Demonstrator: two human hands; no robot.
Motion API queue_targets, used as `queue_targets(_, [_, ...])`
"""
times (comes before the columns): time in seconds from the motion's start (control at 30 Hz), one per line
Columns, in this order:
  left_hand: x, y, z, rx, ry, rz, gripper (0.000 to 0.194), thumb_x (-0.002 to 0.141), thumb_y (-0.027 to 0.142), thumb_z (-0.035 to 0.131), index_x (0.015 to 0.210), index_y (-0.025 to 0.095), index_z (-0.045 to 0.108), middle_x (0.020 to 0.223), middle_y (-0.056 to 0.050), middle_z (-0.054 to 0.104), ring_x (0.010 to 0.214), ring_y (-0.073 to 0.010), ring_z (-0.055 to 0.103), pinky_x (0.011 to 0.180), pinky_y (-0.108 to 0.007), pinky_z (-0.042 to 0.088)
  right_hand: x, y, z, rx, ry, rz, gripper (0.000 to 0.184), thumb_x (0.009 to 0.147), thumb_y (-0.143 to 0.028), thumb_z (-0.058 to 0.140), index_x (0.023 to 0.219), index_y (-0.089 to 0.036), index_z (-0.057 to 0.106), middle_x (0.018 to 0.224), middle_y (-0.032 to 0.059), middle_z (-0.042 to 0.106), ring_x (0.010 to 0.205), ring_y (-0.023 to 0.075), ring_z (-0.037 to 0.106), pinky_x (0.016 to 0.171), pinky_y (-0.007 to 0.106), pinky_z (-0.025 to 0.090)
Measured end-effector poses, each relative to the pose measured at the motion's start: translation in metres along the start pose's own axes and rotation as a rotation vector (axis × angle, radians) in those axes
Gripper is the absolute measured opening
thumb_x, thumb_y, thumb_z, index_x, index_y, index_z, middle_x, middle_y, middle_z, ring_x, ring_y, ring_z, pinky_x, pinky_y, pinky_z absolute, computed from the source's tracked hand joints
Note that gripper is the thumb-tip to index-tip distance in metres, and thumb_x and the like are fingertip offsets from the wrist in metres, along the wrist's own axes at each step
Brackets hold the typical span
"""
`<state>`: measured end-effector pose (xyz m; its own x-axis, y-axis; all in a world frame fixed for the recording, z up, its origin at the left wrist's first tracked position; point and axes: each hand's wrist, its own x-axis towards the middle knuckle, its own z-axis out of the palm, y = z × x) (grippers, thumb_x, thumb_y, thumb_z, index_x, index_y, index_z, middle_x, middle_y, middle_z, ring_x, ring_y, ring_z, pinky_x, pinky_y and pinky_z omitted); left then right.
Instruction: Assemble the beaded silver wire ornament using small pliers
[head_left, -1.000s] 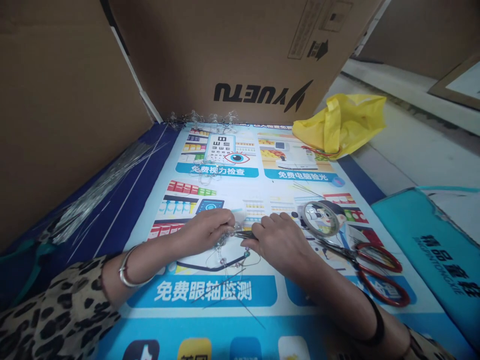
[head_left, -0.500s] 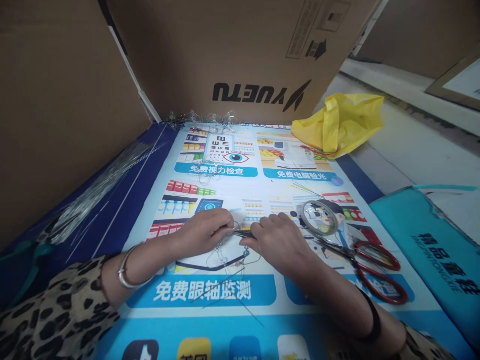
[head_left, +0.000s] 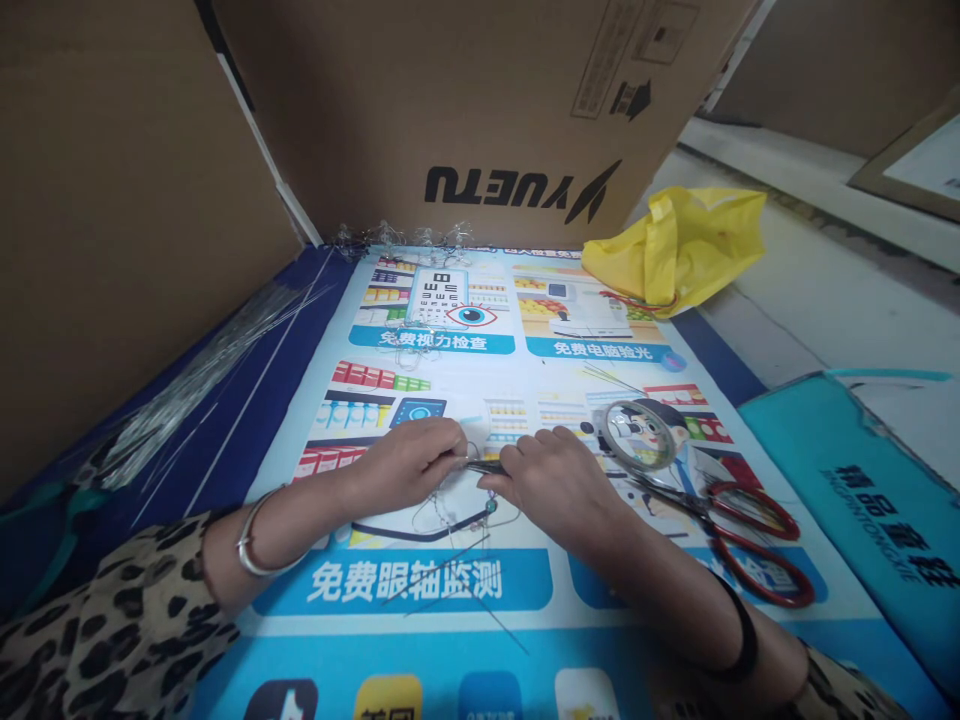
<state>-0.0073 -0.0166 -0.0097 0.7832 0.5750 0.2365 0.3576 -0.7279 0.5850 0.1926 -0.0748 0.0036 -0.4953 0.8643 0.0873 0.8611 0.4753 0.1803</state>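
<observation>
- Two bare hands meet over a printed blue-and-white vinyl poster [head_left: 420,620] in the head view, with "YUETU" printed upside down in black on the brown cardboard box [head_left: 480,110] behind it
- Chinese captions on the poster read 免费视力检查, 免费电脑验光 and 免费眼轴监测; the teal fabric bag [head_left: 862,500] at the right carries dark Chinese characters too skewed to read
- Left hand [head_left: 409,462] is pinched shut on a thin silver wire piece strung with small beads [head_left: 457,515], which lies on the poster between and just below both sets of fingertips
- Right hand [head_left: 559,480] is clenched on small dark metal pliers [head_left: 487,467], whose tip touches the wire at the left fingertips
- Round clear tape roll [head_left: 637,435] and red-handled scissors [head_left: 757,545] lie just right of the right hand; a crumpled yellow plastic bag [head_left: 679,245] sits further back
</observation>
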Motion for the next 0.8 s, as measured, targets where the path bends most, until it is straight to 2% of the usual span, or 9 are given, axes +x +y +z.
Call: queue_targets(0.8, [-0.0013, -0.0022, 0.0013, -0.011, 0.003, -0.020, 0.010, 0.083, 0.012, 0.043, 0.081, 0.018, 0.051, 0.077, 0.000, 0.056, 0.071, -0.0125, 0.052, 0.064, -0.024, 0.039, 0.0011, 0.0005, -0.0009, 0.016, -0.004, -0.005, 0.037, 0.084, -0.049, 0.049, 0.070, -0.016, 0.059, 0.063, 0.0051, 0.062, 0.061, 0.0159, 0.051, 0.058, 0.029, 0.022])
